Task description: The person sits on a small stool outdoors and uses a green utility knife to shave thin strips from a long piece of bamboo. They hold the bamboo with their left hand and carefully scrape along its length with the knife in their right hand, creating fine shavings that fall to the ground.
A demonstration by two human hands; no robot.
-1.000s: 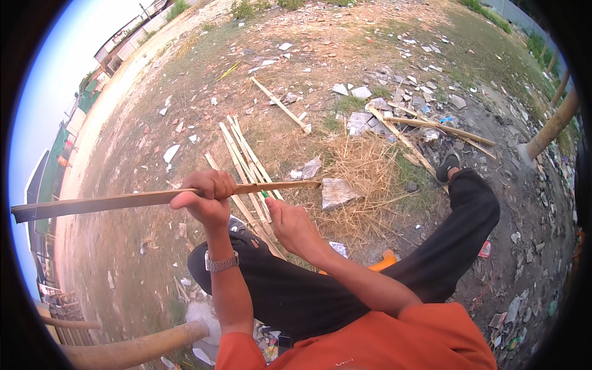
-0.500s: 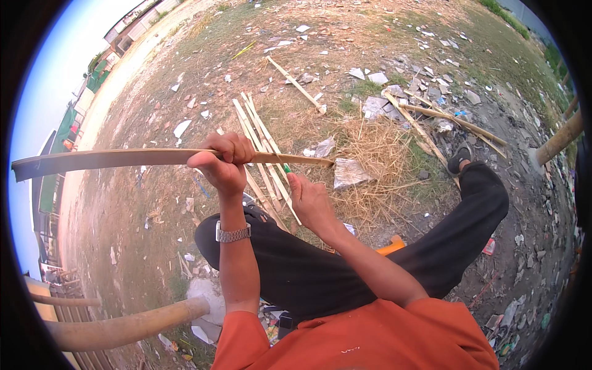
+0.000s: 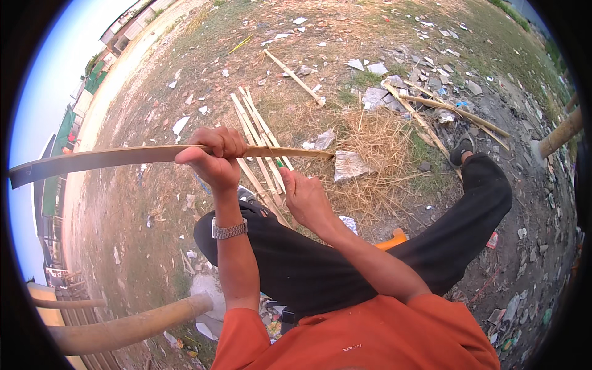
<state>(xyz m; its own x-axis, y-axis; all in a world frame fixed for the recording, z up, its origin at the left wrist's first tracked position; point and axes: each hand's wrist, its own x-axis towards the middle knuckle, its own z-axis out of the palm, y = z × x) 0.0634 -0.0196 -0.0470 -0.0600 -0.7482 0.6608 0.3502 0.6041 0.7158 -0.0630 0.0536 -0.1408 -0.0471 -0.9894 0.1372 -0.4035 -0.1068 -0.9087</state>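
A long, slightly curved bamboo strip (image 3: 111, 159) runs across the view from the far left. My left hand (image 3: 216, 155) is wrapped round it near its middle. The strip's right end meets a pale flat block (image 3: 351, 166) lying on straw-like shavings (image 3: 382, 154). Just below the strip, my right hand (image 3: 306, 198) is closed round something with a green part (image 3: 280, 164) showing at the thumb. The rest of that tool is hidden by the hand and the strip, so its kind does not show.
Several split bamboo pieces (image 3: 262, 132) lie beyond my left knee, with more poles (image 3: 456, 111) at the right near my foot. An orange object (image 3: 392, 240) sits between my legs. Thick bamboo posts (image 3: 132, 325) stand at left and right. Broken tile pieces (image 3: 376, 68) litter the ground.
My left hand and the bamboo strip have shifted a little to the left. My right hand has moved slightly left and up, still closed.
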